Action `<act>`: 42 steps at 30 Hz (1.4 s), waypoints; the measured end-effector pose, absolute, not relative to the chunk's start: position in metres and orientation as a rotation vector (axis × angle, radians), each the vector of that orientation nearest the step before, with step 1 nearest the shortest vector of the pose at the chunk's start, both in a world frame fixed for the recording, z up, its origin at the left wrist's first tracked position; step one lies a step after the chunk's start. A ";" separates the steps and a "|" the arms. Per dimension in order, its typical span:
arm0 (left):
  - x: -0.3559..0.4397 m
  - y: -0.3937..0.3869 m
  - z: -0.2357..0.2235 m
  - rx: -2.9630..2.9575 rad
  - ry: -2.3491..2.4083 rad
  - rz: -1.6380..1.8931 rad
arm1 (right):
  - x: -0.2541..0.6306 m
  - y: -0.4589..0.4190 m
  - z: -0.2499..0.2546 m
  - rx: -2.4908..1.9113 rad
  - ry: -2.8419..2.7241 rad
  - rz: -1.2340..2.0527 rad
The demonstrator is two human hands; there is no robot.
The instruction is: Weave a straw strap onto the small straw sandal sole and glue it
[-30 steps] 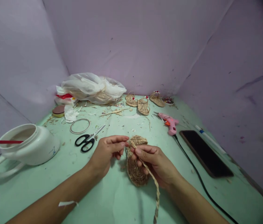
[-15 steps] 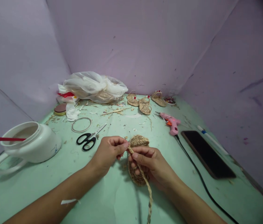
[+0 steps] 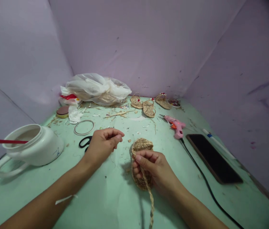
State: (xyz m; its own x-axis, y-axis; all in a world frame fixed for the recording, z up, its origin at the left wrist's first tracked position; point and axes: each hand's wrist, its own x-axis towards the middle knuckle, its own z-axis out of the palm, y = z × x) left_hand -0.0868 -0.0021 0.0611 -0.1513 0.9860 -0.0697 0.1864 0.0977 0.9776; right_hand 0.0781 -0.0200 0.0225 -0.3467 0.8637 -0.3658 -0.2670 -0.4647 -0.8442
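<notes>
My right hand point(image 3: 155, 165) pinches a braided straw cord point(image 3: 150, 197) against the edge of a coiled, woven slipper sole point(image 3: 142, 144). The cord's loose length hangs toward the near edge of the view. Part of the sole is hidden behind my fingers. To the left, apart from the sole, my left hand point(image 3: 103, 143) has its thumb and fingers pressed together; whatever they hold, if anything, is too small to make out. It covers most of the black-handled scissors point(image 3: 84, 142). A thin white strip lies across my left forearm.
On the left stand a white pot point(image 3: 46, 149) with a red stick and a metal ring point(image 3: 84, 127). Behind are a plastic bag point(image 3: 98, 89) and small woven slippers point(image 3: 149, 109). A pink glue gun point(image 3: 177, 127), its cord and a phone point(image 3: 213, 159) lie right.
My left hand has let go of the cord's end and moved left, over the scissors. My right hand keeps its pinch at the sole's edge.
</notes>
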 end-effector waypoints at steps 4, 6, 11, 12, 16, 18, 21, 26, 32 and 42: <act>-0.113 0.010 0.065 1.323 1.699 1.142 | 0.078 -0.022 0.022 -1.082 -0.858 1.898; -0.132 0.017 0.066 1.340 1.865 1.255 | 0.078 -0.023 0.022 -1.088 -0.864 1.880; -0.167 0.028 0.068 1.521 2.280 1.246 | 0.081 -0.023 0.028 -1.133 -0.867 1.814; -0.169 0.030 0.067 1.575 2.334 1.138 | 0.081 -0.022 0.029 -1.154 -0.872 1.800; -0.172 0.034 0.058 1.766 2.431 0.635 | 0.082 -0.021 0.034 -1.208 -0.878 1.753; -0.173 0.035 0.055 1.789 2.451 0.515 | 0.082 -0.020 0.035 -1.210 -0.851 1.751; -0.177 0.035 0.053 1.798 2.481 0.384 | 0.084 -0.019 0.034 -1.216 -0.817 1.740; -0.183 0.035 0.050 1.822 2.503 0.120 | 0.087 -0.019 0.030 -1.178 -0.838 1.727; -0.181 0.039 0.045 1.915 2.496 0.000 | 0.094 -0.022 0.032 -1.113 -1.184 1.826; -0.125 0.016 0.057 2.247 2.490 0.724 | 0.092 -0.025 0.019 -1.016 -2.001 2.063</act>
State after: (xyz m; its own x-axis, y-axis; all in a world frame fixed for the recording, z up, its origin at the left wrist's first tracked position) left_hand -0.1252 0.0157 0.0568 -0.1183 0.8705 0.4776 0.9909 0.0728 0.1128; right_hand 0.0921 -0.0248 0.0188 -0.7741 0.4995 -0.3890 0.3737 -0.1354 -0.9176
